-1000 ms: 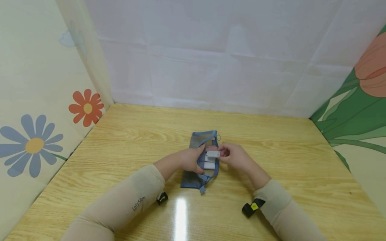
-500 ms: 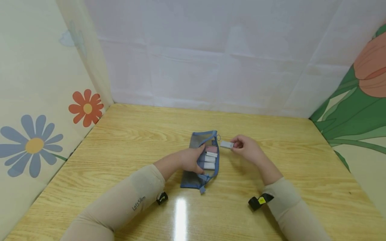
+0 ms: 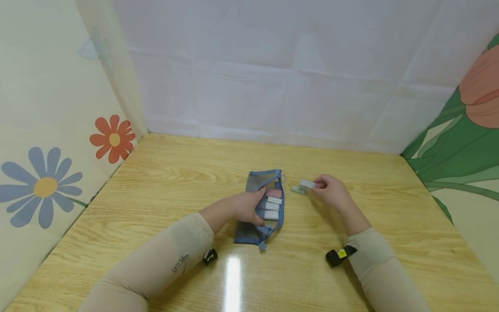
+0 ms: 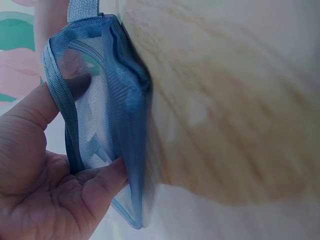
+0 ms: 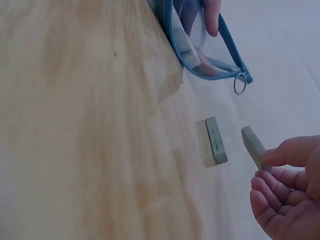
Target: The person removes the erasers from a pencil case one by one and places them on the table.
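A blue-edged mesh zip pouch [image 3: 255,232] lies on the table with its mouth spread. My left hand [image 3: 247,208] holds the mouth apart, thumb and fingers at its edges; the left wrist view shows the fingers [image 4: 102,185] curled at the mesh. Inside are a pink block [image 3: 274,193] and several white blocks [image 3: 271,215]. To the right of the pouch, my right hand [image 3: 331,190] pinches a pale, flat rectangular block [image 5: 254,147] between thumb and fingers, above the table. A similar block [image 5: 215,140] lies on the table just beside it.
The wood-grain table [image 3: 187,173] reaches back to a white cloth backdrop [image 3: 249,99]. Flower-printed panels [image 3: 46,104] stand at both sides. A metal ring [image 5: 240,83] hangs from the pouch's zip end.
My right hand has carried the pale block from the pouch's mouth rightward, off the pouch. A similar block now shows on the table beneath it. My left hand stays in place.
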Motion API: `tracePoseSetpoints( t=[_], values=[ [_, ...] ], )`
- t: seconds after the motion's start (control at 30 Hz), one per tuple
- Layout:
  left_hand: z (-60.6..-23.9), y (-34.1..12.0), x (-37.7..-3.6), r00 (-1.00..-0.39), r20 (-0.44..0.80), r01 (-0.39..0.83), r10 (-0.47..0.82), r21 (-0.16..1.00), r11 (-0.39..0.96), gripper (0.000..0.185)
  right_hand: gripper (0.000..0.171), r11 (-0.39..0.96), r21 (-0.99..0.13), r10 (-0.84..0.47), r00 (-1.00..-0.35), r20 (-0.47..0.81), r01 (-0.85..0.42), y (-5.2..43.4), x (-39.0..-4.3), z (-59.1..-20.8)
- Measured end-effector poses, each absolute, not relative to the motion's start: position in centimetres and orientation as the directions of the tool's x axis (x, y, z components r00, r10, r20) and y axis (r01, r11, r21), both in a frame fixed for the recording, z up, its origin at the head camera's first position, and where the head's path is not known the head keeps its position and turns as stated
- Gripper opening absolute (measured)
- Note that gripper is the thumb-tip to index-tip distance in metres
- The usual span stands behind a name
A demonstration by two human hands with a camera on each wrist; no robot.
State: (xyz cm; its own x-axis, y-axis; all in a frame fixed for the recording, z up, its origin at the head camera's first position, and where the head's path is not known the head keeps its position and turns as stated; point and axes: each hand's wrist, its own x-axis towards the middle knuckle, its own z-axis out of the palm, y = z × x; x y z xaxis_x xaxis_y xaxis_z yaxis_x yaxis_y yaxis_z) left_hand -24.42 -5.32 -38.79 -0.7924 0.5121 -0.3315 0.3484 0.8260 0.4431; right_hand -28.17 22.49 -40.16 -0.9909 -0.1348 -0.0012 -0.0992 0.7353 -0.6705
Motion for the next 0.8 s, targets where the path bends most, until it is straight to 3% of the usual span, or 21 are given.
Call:
tracePoseSetpoints(
  t=[0.3,0.8],
  values=[
    [-39.0,-5.3,-24.5,-0.794,-0.342,0.345,0.503,0.428,0.836,0.107,0.027,0.735,-0.678,-0.066,-0.997,-0.029,-0.029,23.1,-29.0,-40.6],
    [-38.9,-5.3,-24.4,-0.793,-0.338,0.348,0.506,0.43,0.833,0.106,0.024,0.789,-0.61,-0.106,-0.994,-0.011,-0.077,22.7,-30.0,-41.6]
  ],
)
